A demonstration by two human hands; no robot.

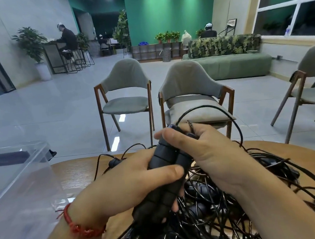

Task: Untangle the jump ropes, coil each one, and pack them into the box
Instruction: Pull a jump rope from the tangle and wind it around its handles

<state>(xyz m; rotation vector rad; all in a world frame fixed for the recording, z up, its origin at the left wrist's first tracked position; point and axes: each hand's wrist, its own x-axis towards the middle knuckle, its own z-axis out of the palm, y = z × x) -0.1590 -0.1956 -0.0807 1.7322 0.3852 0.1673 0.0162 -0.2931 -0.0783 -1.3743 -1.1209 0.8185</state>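
Untangling is in hand. Both hands are close together, clamped on one pair of handles (163, 153): the left hand (139, 180) curls round the lower half, the right hand (202, 146) round the tops. Their cord (209, 107) loops over the right hand into the ropes (209, 219) heaped on the worktop (77, 174) just below. The box (15, 179) waits left of the left hand. The next move is probably to draw this cord free before coiling.
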